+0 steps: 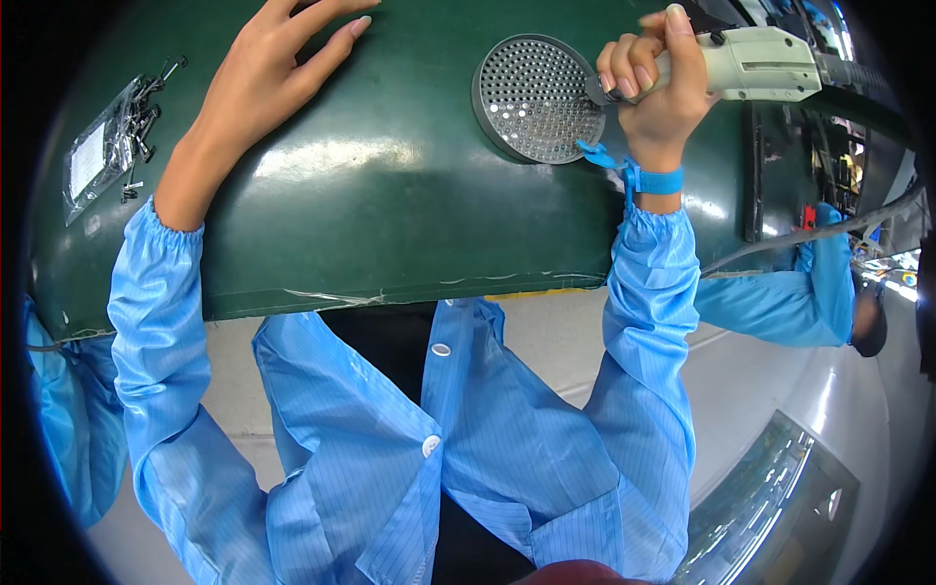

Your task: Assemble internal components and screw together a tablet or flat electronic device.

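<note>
My right hand (655, 83) is wrapped round the front part of a cream electric screwdriver (765, 63), which lies roughly level with its tip toward the left. A blue wrist strap (656, 181) is on that wrist. The tip is at the right rim of a round grey perforated tray (480, 112). Small pale pieces show in some of its holes, too small to name. To the left, my left hand (278, 63) is held over the green table with its fingers apart and nothing in them; the fingertips are near the upper edge of the view.
At the far left of the green table (390, 224) lies a clear plastic bag (88, 166) with loose dark screws (148, 117) beside it. A grey cable (829, 231) crosses at the right. Blue-clothed limbs of other people (770, 307) show at both sides.
</note>
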The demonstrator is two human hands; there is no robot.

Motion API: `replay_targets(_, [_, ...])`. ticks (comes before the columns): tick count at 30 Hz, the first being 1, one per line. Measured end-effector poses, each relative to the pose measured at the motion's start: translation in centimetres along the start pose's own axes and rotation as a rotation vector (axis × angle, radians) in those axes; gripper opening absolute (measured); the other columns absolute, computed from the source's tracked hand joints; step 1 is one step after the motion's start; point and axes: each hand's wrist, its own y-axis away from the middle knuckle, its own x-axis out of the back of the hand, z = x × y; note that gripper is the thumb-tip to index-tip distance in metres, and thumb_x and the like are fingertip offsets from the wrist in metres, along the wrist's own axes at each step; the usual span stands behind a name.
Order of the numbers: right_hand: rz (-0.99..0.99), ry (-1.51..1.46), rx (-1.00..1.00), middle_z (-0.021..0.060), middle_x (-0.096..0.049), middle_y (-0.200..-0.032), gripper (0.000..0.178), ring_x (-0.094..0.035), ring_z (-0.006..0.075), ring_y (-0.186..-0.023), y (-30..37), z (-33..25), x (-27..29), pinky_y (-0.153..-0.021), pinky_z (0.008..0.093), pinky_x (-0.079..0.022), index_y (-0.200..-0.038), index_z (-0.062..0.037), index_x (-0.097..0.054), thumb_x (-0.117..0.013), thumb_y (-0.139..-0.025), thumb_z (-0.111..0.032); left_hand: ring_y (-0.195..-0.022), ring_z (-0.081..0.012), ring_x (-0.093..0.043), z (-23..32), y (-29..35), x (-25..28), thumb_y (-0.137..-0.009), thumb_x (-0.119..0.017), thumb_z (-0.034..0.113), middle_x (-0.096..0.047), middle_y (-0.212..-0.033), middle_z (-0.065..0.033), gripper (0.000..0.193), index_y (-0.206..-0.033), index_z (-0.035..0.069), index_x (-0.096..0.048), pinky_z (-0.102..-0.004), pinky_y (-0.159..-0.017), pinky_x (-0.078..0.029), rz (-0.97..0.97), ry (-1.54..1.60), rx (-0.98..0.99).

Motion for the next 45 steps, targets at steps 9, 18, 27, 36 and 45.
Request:
replay_targets(9, [0.003, 0.001, 0.071, -0.0021, -0.038, -0.053, 0.031, -0.037, 0.008, -0.039, -0.1, -1.2, -1.8, -0.039, 0.0264, -0.039, -0.122, 0.0011, -0.056, -0.055, -0.103, -0.024, -0.095, -0.0306, -0.065, 0.6, -0.3, 0.4, -0.087, -0.07, 0.003, -0.06, -0.115, -0.0187, 0.02, -0.106, -0.002, -0.069, -0.0374, -0.082, -0.054, 0.086, 0.073, -0.058])
replay_targets(18, [-0.024, 0.057, 0.064, 0.0001, -0.035, -0.053, 0.034, -0.039, 0.0122, -0.043, -0.9, -3.8, -2.1, -0.045, 0.0323, -0.039, -0.111, 0.0094, -0.056, -0.051, -0.099, -0.022, -0.078, -0.0165, -0.06, 3.5, -6.4, -1.0, -0.09, -0.067, 0.002, -0.06, -0.096, -0.0107, 0.03, -0.119, 0.001, -0.061, -0.0273, -0.066, -0.05, 0.322, 0.355, 0.043])
replay_targets(27, [0.073, -0.152, -0.032, 0.0033, -0.059, -0.067, 0.014, -0.051, 0.007, -0.046, -0.8, -3.9, -1.4, -0.041, 0.0237, -0.041, -0.1, 0.0034, -0.065, -0.07, -0.091, -0.006, -0.113, -0.0415, -0.064, 0.6, -30.6, -17.3, -0.084, -0.071, 0.053, -0.066, -0.118, -0.0285, 0.075, -0.123, -0.009, -0.059, -0.0418, -0.098, -0.051, 0.12, 0.366, 0.398])
replay_targets(36, [0.03, -0.064, 0.011, -0.0004, -0.055, -0.064, 0.014, -0.048, 0.006, -0.048, -1.4, -3.1, -1.2, -0.044, 0.0233, -0.039, -0.104, 0.0029, -0.064, -0.065, -0.093, -0.004, -0.126, -0.0351, -0.06, -1.3, -39.5, -24.5, -0.074, -0.072, 0.075, -0.061, -0.136, -0.0226, 0.092, -0.123, -0.003, -0.068, -0.0405, -0.102, -0.049, -0.347, 0.065, 0.389])
replay_targets(45, [0.029, -0.102, 0.001, 0.0003, -0.057, -0.065, 0.013, -0.049, 0.0058, -0.048, -1.0, -3.1, -2.1, -0.044, 0.0242, -0.04, -0.103, 0.002, -0.066, -0.067, -0.091, -0.003, -0.096, -0.0276, -0.072, -2.4, -39.8, -22.6, -0.079, -0.079, 0.013, -0.07, -0.11, -0.0205, 0.047, -0.116, -0.012, -0.063, -0.0395, -0.083, -0.059, 0.056, 0.669, 0.555])
